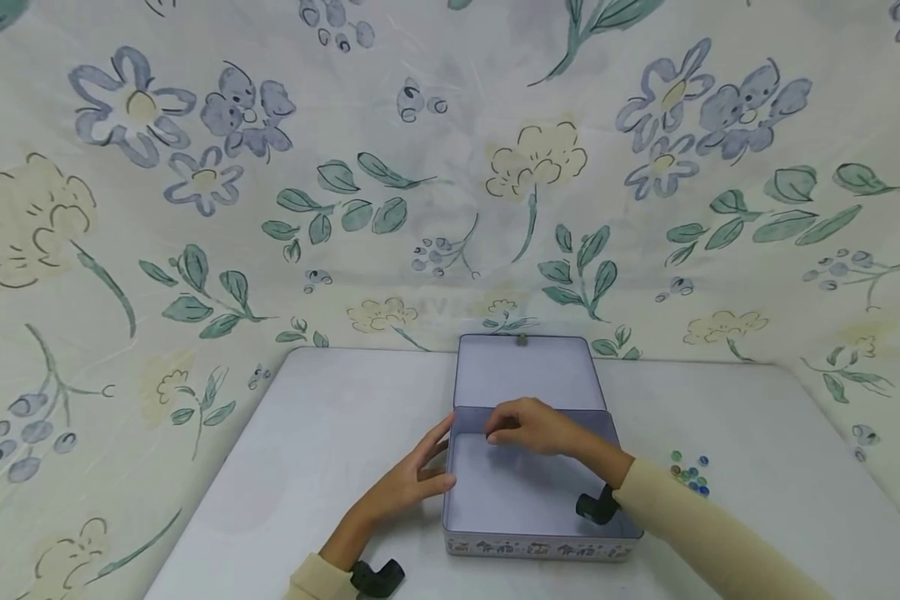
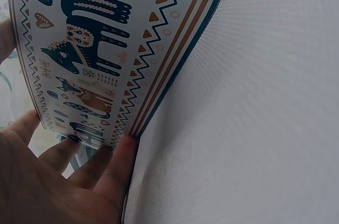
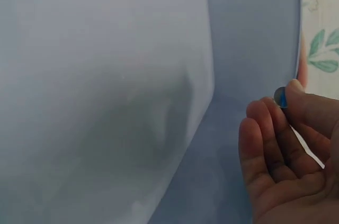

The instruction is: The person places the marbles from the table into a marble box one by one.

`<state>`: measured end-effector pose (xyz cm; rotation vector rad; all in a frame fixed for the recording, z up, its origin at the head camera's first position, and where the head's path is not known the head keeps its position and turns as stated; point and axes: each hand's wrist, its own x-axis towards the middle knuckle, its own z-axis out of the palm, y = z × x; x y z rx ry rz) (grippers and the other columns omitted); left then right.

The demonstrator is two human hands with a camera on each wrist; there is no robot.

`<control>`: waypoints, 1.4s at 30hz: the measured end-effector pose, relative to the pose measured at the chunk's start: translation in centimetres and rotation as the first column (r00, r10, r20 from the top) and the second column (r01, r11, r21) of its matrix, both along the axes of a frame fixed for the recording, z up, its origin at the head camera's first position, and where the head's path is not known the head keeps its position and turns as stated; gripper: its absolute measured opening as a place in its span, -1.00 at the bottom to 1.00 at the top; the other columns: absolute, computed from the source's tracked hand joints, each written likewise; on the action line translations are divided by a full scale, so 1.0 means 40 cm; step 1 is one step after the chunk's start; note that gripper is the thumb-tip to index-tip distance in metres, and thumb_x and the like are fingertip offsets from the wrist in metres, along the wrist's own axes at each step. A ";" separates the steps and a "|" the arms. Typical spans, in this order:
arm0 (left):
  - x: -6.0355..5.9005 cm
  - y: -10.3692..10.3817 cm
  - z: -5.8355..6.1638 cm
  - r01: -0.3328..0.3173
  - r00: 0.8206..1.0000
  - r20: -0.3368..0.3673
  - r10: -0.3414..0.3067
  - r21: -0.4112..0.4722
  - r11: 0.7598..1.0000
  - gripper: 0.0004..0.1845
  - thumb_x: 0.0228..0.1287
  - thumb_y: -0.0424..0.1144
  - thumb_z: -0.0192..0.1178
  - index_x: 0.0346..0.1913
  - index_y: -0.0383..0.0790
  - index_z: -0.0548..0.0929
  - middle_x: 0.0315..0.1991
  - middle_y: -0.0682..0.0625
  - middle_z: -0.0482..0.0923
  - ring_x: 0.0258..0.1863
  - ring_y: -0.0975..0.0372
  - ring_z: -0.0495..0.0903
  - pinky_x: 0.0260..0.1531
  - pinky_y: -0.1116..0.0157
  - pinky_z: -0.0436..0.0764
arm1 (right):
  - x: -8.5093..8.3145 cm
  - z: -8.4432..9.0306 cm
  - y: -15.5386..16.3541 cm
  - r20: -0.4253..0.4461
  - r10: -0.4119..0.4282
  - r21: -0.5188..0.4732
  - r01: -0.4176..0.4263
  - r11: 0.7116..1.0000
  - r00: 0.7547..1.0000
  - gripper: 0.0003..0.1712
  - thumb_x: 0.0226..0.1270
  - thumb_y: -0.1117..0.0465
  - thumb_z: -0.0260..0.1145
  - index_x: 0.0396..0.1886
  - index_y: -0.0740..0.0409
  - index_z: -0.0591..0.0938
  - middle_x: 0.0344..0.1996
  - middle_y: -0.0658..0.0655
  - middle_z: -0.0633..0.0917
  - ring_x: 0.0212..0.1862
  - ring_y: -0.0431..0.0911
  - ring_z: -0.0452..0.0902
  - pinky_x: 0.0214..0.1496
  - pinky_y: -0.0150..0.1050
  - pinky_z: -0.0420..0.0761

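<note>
A hinged tin box (image 1: pixel 510 500) stands on the table with its lid (image 1: pixel 525 375) tipped back. My left hand (image 1: pixel 401 487) rests on the box's left side, fingers spread and mostly straight; in the left wrist view the fingertips (image 2: pixel 122 150) touch the animal-patterned side wall (image 2: pixel 90 49). Inside the box, near its back left corner, is my right hand (image 1: pixel 532 427). Between thumb and fingers it pinches a small glass marble (image 3: pixel 280 97) with blue in it, above the pale lilac box floor (image 3: pixel 106 49).
To the right of the box lies a loose cluster of green, blue and amber marbles (image 1: pixel 692 475), partly beside the right sleeve (image 1: pixel 690 517). The white table (image 1: pixel 345 400) ends at a flower-printed backdrop (image 1: pixel 450 167) behind the lid.
</note>
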<state>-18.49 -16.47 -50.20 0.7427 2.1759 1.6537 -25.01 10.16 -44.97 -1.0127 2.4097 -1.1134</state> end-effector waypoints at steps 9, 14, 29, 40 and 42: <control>0.001 -0.003 0.000 -0.009 1.000 -0.017 0.009 -0.013 1.000 -0.11 0.44 -0.21 0.16 0.63 0.08 -0.15 0.65 -0.10 -0.29 0.55 -0.28 -0.02 0.39 -0.15 0.38 | 0.002 -0.010 -0.023 0.008 0.010 0.057 -0.010 0.998 1.000 -0.85 0.37 0.23 0.36 -0.16 0.19 0.74 -0.20 0.00 0.77 -0.16 -0.24 0.63 -0.09 -0.41 0.63; -0.003 -0.003 0.000 -0.008 1.000 -0.021 0.008 -0.017 1.000 -0.10 0.44 -0.17 0.16 0.63 0.01 -0.16 0.65 -0.09 -0.29 0.56 -0.26 -0.02 0.39 -0.15 0.37 | -0.002 -0.020 -0.026 -0.009 0.011 0.093 -0.010 0.996 1.000 -0.88 0.35 0.25 0.37 -0.18 0.17 0.74 -0.21 -0.02 0.77 -0.16 -0.24 0.65 -0.09 -0.39 0.65; 0.002 -0.002 -0.003 -0.008 1.000 0.005 0.008 -0.009 1.000 -0.11 0.44 -0.20 0.16 0.63 0.02 -0.16 0.65 -0.04 -0.29 0.57 -0.22 -0.02 0.41 -0.12 0.37 | 0.017 -0.050 -0.033 -0.050 0.049 0.181 -0.039 0.983 0.998 -0.94 0.30 0.25 0.41 -0.25 0.05 0.73 -0.31 -0.13 0.73 -0.25 -0.36 0.57 -0.13 -0.44 0.63; -0.002 -0.004 -0.001 0.000 0.999 -0.038 0.000 -0.008 1.000 -0.11 0.45 -0.14 0.16 0.63 0.00 -0.16 0.65 -0.09 -0.27 0.55 -0.26 0.00 0.38 -0.13 0.39 | 0.013 -0.062 -0.036 -0.049 0.076 0.239 -0.063 0.969 0.996 -0.93 0.28 0.25 0.43 -0.29 -0.02 0.72 -0.33 -0.17 0.70 -0.26 -0.39 0.55 -0.11 -0.47 0.61; 0.000 -0.003 -0.002 -0.003 1.000 -0.027 0.003 -0.005 1.000 -0.11 0.44 -0.16 0.16 0.63 0.03 -0.15 0.65 -0.09 -0.27 0.55 -0.25 0.00 0.38 -0.14 0.38 | 0.016 -0.062 -0.036 -0.043 0.074 0.245 -0.062 0.968 0.996 -0.93 0.27 0.25 0.43 -0.29 -0.02 0.72 -0.33 -0.18 0.69 -0.25 -0.39 0.55 -0.10 -0.48 0.61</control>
